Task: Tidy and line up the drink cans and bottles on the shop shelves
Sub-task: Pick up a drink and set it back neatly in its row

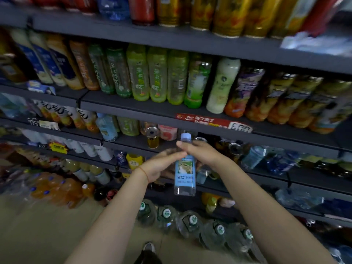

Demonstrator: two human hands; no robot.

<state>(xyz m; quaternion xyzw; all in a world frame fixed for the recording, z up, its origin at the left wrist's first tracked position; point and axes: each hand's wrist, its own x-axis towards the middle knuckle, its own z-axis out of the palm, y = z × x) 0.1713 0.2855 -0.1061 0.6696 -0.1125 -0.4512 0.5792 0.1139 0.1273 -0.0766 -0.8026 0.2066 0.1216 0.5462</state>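
Both bare forearms extended forward; right hand [200, 153] gripping, left hand [162, 164] open-palmed, fingertips touching right.

Just one head-mounted wide-angle view, tilted forward and down, standing close to the shelves [190, 109], which run slanted across frame; the floor [47, 235] shows at bottom left.

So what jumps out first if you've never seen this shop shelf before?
Dead centre, a clear water bottle with a pale blue label and cap is held upright in front of the shelves, the right hand gripping its neck and the left hand beside it. Behind, a row of green tea bottles fills the upper-middle shelf.
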